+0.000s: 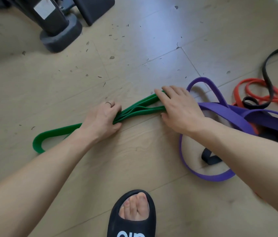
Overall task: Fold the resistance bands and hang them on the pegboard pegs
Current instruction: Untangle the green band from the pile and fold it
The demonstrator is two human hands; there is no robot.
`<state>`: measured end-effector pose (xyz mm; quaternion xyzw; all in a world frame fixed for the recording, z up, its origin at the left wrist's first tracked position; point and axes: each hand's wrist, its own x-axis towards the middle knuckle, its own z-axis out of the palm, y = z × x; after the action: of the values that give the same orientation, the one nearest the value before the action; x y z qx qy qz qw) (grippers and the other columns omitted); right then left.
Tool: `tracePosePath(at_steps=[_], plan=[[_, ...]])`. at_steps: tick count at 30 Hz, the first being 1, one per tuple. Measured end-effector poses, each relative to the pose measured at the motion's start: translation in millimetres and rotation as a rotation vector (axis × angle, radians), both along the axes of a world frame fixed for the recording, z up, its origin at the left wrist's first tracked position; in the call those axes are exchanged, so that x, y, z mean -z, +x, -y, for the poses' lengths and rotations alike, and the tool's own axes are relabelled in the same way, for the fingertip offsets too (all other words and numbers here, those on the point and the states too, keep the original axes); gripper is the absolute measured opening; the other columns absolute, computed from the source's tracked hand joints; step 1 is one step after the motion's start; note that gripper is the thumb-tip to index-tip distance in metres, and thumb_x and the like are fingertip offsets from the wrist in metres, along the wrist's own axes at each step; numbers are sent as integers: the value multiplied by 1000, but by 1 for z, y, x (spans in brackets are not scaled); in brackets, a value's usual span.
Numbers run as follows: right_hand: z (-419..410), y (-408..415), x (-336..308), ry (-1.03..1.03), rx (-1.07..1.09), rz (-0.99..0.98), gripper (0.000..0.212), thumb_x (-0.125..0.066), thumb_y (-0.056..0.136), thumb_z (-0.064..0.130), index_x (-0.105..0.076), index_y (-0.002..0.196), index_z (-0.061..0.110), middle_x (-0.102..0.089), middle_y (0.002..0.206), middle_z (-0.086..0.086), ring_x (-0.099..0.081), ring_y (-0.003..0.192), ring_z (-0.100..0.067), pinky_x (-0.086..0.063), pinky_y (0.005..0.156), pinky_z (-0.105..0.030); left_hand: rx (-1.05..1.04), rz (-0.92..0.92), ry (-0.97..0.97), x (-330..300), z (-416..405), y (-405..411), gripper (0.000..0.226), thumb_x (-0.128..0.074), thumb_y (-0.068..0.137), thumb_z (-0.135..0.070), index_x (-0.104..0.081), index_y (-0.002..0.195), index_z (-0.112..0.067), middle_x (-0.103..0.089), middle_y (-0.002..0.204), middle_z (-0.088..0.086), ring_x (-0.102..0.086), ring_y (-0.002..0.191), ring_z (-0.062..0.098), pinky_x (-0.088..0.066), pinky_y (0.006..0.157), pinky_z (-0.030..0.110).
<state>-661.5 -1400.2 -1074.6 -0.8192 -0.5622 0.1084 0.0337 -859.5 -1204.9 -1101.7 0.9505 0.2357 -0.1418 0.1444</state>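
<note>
A green resistance band (141, 108) lies on the wooden floor, doubled into several strands between my hands. My left hand (103, 119) grips the bunched strands at the middle, fingers curled round them. A green loop end (40, 142) trails out to the left behind that wrist. My right hand (179, 106) lies over the band's right end with its fingers curled over the strands. A purple band (228, 112) sits tangled just right of that hand. No pegboard is in view.
A red band (254, 93) and a black band (268, 72) lie in a heap at the right with the purple one. Black equipment feet (59, 35) stand at the top left. My foot in a black slipper (133, 214) is at the bottom centre.
</note>
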Motion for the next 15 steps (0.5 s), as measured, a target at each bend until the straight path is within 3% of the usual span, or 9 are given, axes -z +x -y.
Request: tracePosePath(at_steps=[4,8,11,13,15], plan=[[-23,3,8,-92,-79,59,71,-61,93,28,-28,156,21,-45,147,-10,-36,138,-33,-29,115,-46,-23,-215,67,-21,-1,-18,63,-70,67,-58,-49,113,-21,-53,102,4,-54,96,32,-45,77,40],[-32,8,9,-114,-103,105,41,-52,97,14,-46,136,22,-56,125,-7,-49,119,-31,-35,103,-43,-55,-392,140,-34,-12,-60,81,-76,67,-61,-41,128,-20,-54,116,6,-55,110,31,-43,89,40],[-35,6,8,-107,-69,91,30,-52,95,6,-49,121,19,-58,114,-8,-53,109,-32,-38,88,-42,-127,-406,146,-33,-22,-99,66,-77,72,-37,-41,126,-27,-55,114,3,-57,109,30,-46,84,38],[-36,4,9,-86,-68,87,27,-50,95,3,-51,117,17,-58,111,-9,-55,105,-33,-39,85,-43,-163,-265,124,-25,-29,-121,57,-71,71,-10,-43,116,-32,-57,103,2,-60,98,32,-48,70,36],[-36,4,11,-61,-72,112,28,-50,93,0,-51,115,16,-58,108,-10,-55,103,-34,-38,82,-43,-163,-157,156,-21,-34,-132,52,-68,71,0,-49,110,-28,-59,95,3,-61,89,32,-42,60,32]])
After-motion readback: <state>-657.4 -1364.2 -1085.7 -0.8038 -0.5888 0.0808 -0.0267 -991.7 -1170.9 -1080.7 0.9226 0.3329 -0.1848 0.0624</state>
